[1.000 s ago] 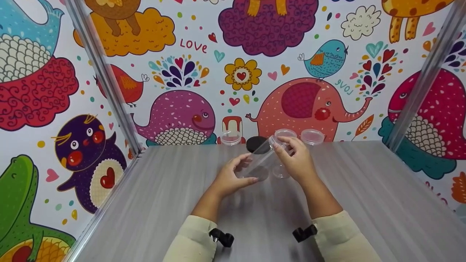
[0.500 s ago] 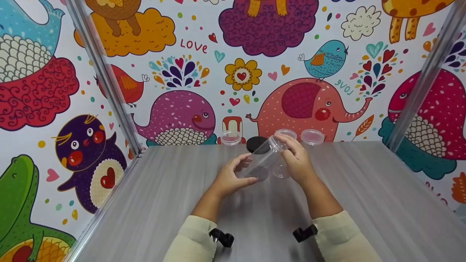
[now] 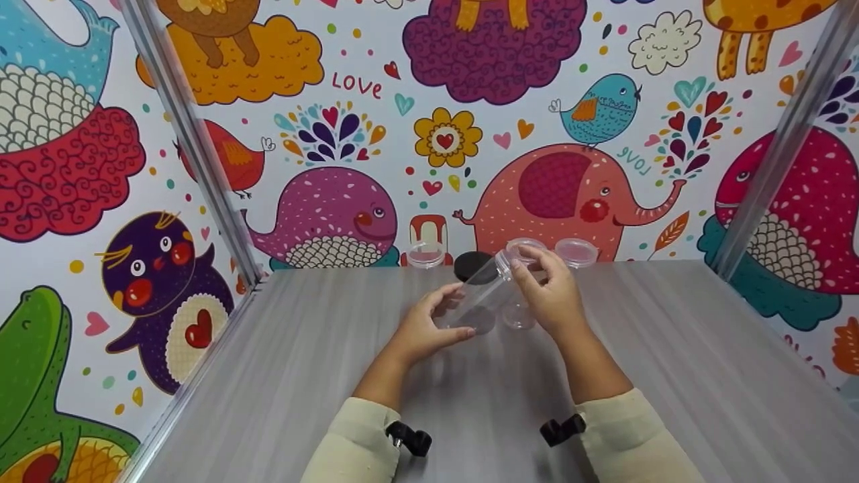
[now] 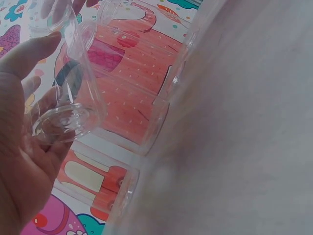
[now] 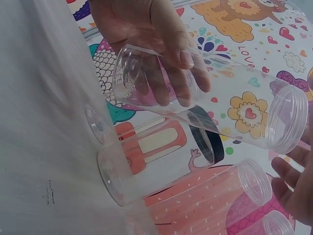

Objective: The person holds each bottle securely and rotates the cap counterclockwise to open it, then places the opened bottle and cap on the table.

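Observation:
In the head view my left hand [image 3: 419, 327] holds a clear plastic jar [image 3: 478, 292] near its base, thumb and fingers on either side. The jar tilts up to the right, above the table. My right hand [image 3: 551, 295] has its thumb and fingers around the jar's ridged upper end, which shows clear in the right wrist view. Whether a clear lid sits on that end, I cannot tell. Seen from the left wrist, the left palm [image 4: 24, 166] lies beside the jar's round base [image 4: 63, 122]. Through the wall nothing shows inside.
Behind the hands stand several clear jars, among them one at the left [image 3: 426, 255] and one at the right [image 3: 577, 253]. A black lid [image 3: 470, 265] tops another jar. The grey table [image 3: 302, 376] meets a cartoon-printed wall [image 3: 362, 134] at the back.
The right hand's fingers have shifted around the jar's upper end, rolling over it and back. My left hand and the jar keep nearly the same place and tilt.

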`<state>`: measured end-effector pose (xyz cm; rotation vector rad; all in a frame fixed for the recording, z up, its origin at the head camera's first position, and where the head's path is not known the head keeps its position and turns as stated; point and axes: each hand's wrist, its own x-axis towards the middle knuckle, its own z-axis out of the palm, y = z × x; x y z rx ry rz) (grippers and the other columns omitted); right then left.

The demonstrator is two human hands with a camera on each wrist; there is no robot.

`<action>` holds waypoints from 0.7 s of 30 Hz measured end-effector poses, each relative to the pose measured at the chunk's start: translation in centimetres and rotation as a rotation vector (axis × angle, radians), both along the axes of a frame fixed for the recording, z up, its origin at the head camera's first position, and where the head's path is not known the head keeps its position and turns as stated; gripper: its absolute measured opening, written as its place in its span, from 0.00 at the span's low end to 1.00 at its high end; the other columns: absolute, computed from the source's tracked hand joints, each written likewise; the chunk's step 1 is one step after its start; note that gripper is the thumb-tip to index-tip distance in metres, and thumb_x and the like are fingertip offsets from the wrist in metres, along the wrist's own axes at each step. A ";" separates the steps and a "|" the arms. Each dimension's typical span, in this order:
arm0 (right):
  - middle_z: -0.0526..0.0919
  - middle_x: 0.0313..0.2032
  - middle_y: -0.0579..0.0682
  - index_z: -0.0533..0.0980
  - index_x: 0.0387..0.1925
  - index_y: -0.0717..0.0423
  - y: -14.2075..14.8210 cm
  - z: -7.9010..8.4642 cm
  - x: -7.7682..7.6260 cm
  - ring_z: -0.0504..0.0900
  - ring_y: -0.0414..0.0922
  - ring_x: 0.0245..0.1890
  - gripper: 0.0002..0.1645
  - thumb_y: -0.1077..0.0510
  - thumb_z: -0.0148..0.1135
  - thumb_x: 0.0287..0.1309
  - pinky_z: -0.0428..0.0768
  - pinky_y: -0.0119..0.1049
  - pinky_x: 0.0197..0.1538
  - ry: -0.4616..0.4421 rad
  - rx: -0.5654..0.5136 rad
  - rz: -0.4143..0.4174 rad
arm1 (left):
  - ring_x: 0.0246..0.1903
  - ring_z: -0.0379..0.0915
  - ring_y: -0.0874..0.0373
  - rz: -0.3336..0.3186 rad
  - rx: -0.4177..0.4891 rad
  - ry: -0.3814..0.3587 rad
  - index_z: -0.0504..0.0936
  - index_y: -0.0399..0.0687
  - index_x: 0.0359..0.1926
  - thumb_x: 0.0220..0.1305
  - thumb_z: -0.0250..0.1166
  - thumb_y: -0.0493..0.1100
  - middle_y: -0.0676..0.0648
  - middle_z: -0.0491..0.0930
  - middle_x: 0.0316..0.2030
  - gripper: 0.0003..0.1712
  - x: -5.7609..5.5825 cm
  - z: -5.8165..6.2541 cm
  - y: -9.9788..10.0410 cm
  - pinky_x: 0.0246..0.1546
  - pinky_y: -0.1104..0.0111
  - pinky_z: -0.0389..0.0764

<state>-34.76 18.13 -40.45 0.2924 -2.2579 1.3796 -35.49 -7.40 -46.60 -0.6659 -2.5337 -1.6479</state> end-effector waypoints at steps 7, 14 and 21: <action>0.84 0.56 0.55 0.82 0.65 0.48 -0.1 0.0 0.1 0.82 0.50 0.51 0.32 0.34 0.65 0.70 0.87 0.41 0.53 -0.084 0.053 -0.050 | 0.70 0.76 0.51 -0.016 0.011 0.005 0.71 0.63 0.77 0.55 0.82 0.62 0.50 0.79 0.71 0.51 0.0 0.0 0.0 0.71 0.44 0.79; 0.84 0.60 0.55 0.82 0.67 0.48 -0.1 -0.1 0.1 0.79 0.50 0.52 0.26 0.46 0.64 0.73 0.84 0.36 0.53 -0.057 0.017 0.039 | 0.69 0.77 0.53 0.009 -0.003 0.005 0.72 0.71 0.75 0.53 0.83 0.62 0.55 0.80 0.69 0.49 0.2 0.0 0.1 0.70 0.44 0.80; 0.77 0.74 0.53 0.79 0.70 0.48 -0.2 -0.2 0.3 0.73 0.55 0.75 0.31 0.61 0.51 0.68 0.72 0.62 0.77 -0.030 -0.077 0.179 | 0.69 0.77 0.53 0.009 -0.011 0.012 0.72 0.72 0.75 0.54 0.82 0.62 0.56 0.80 0.68 0.48 0.1 0.0 0.0 0.71 0.47 0.80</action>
